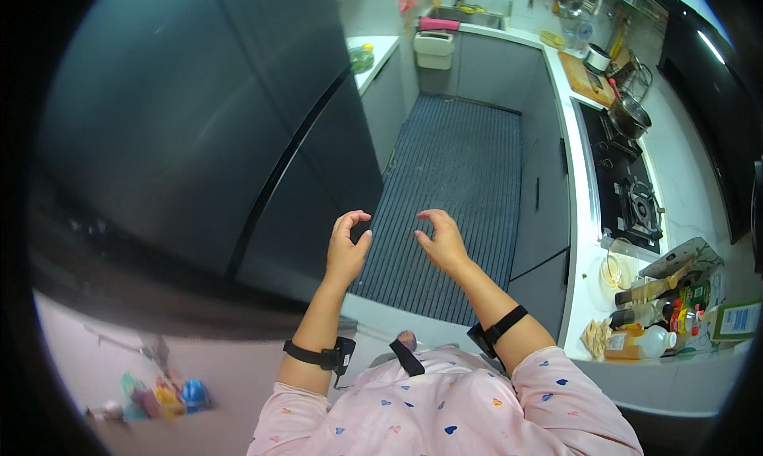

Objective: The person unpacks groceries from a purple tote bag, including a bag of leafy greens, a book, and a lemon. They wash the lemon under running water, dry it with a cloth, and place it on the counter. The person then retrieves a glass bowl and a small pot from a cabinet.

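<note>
Both of my hands are raised in front of me above the ribbed grey floor mat [459,176], palms towards each other and fingers curved. My left hand [349,247] holds nothing; its thumb and fingers are apart, and in the picture it overlaps the edge of the dark refrigerator [298,223]. My right hand [441,238] is likewise bare, thumb apart from the bent fingers, with the mat behind it. A black strap with a small device circles each forearm.
On the right, a white counter [584,313] carries bottles [641,342], a glass bowl [621,265], a gas stove [626,181], a pot [629,117] and a wooden cutting board [575,74]. A sink [477,17] and a white bin [434,50] are at the far end.
</note>
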The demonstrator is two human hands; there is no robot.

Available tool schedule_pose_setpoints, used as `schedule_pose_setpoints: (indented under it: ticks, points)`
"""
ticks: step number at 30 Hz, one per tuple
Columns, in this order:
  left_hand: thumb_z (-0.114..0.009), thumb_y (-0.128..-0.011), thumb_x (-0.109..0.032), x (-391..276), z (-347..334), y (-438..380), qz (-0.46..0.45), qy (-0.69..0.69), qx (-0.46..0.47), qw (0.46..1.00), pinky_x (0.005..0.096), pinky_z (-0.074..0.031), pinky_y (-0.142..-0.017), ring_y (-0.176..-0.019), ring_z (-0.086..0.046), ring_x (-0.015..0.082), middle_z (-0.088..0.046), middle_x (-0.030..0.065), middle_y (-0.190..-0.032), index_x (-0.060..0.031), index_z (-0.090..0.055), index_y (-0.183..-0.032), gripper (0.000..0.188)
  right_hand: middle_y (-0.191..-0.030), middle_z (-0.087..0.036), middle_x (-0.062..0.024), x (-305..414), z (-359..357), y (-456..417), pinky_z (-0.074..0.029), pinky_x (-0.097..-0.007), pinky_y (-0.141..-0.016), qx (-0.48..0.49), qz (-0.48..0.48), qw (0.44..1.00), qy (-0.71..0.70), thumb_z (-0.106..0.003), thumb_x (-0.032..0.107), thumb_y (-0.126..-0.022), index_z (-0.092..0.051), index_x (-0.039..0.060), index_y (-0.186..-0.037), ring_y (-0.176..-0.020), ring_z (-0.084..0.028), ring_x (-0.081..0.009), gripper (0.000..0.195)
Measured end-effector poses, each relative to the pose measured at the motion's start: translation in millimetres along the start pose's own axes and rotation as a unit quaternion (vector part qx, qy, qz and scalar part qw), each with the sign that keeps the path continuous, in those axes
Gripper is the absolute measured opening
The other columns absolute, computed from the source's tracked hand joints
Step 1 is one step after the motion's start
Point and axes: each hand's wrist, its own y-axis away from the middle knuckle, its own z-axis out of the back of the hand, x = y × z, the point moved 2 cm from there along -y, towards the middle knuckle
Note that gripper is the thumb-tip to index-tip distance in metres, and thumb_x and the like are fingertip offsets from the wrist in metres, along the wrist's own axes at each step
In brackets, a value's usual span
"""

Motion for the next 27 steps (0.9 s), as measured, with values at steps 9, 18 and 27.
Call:
schedule_pose_setpoints:
  ticks: [9,18,27]
  points:
    - [-0.058,-0.084,-0.001,55.9,-103.5,-263.5,0.081,0.144,0.085,0.983,0.0267,-0.041,-0.090,-0.105,-0.051,0.0126,-0.057,0.0016,-0.107,-0.0065,-0.059,-0.108,0.025,-0.116,-0.057,-0.0122,-116.9,54.2,-199.6,-0.042,-0.0388,-0.096,-0.094,-0.098,0.990,0.032,-0.067,0.011,-0.077,-0.058,0.0062,-0.108,-0.111,-0.052,-0.0324,0.033]
    - [-0.061,-0.082,-0.005,114.1,-186.4,-534.4,0.054,0.031,0.039,0.997,0.0304,-0.041,-0.090,-0.110,-0.051,0.0190,-0.056,0.0049,-0.112,-0.0077,-0.058,-0.109,0.027,-0.115,-0.057,-0.0144,-234.4,83.8,-487.7,-0.043,-0.0378,-0.096,-0.030,-0.055,0.995,0.073,-0.068,0.010,-0.077,-0.056,0.0044,-0.111,-0.111,-0.054,-0.0316,0.036]
    - [-0.065,-0.077,-0.013,153.1,-182.9,-816.7,0.018,-0.137,-0.042,0.990,0.0383,-0.038,-0.102,-0.119,-0.046,0.0356,-0.048,0.0181,-0.125,-0.0102,-0.052,-0.123,0.048,-0.119,-0.054,-0.0160,-289.3,40.9,-757.3,-0.043,-0.0388,-0.096,0.093,-0.020,0.994,0.044,-0.068,0.012,-0.079,-0.054,0.0051,-0.116,-0.113,-0.052,-0.0343,0.040]
